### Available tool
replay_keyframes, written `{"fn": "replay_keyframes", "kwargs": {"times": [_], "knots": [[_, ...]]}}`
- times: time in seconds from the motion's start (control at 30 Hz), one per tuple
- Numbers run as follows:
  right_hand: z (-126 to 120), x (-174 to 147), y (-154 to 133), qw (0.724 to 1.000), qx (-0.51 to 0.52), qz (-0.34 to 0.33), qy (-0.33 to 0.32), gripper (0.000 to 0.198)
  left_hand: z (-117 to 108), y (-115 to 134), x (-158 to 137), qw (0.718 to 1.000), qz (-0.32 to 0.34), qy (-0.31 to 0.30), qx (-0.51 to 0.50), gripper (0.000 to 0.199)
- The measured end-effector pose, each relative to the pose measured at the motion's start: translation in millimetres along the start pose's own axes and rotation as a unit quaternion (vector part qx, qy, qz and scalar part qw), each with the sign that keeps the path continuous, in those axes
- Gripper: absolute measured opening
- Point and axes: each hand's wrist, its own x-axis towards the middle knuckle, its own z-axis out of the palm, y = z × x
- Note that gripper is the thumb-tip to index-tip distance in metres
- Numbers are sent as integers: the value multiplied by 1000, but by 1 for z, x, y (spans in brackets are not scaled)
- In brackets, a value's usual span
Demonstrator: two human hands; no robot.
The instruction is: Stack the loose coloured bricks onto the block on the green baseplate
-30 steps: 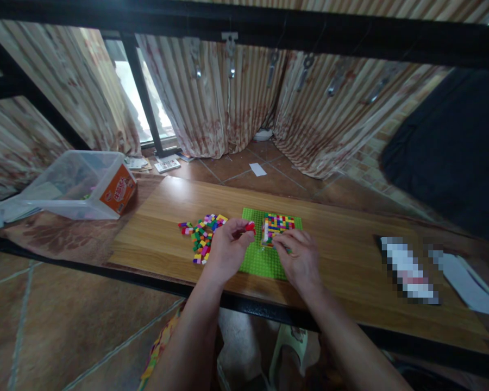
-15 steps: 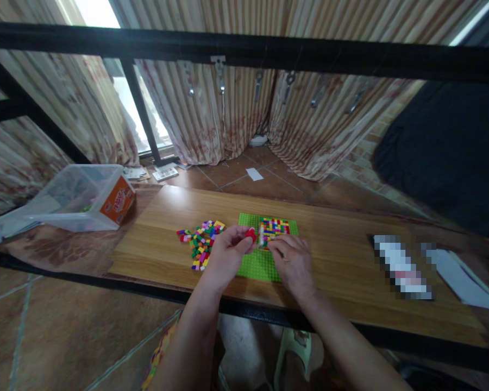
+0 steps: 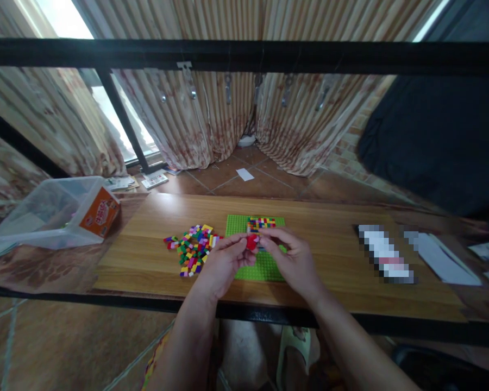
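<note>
My left hand (image 3: 224, 263) holds several red toy bricks (image 3: 251, 242) in its fingertips, over the green studded baseplate (image 3: 264, 270). Close against them, the thumb and fingers of my right hand (image 3: 293, 258) are pinched together at the right side of the red bricks. Whatever those fingertips grip is too small to make out. Behind both hands, a block of multicoloured bricks (image 3: 262, 222) is built on the baseplate, its near part hidden by my hands. A pile of loose coloured bricks (image 3: 193, 250) lies left of the plate, partly behind my left hand.
A clear plastic bin (image 3: 61, 209) with an orange label stands left of the wooden board (image 3: 138, 260). On the right lie a blurred-out object (image 3: 385, 254) and white papers (image 3: 446, 259). A black bar (image 3: 244, 56) crosses in front of the curtains.
My right hand has lifted from the built bricks and moved to the red bricks at my left fingertips. My left hand keeps the red bricks. The view has shifted slightly.
</note>
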Motion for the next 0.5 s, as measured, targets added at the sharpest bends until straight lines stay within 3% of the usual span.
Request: {"fn": "replay_keyframes", "kwargs": {"times": [0.5], "knots": [[-2,-3,1,1000,15,25,-5,11,7,-5,2,977,87,-83,177,31]]}}
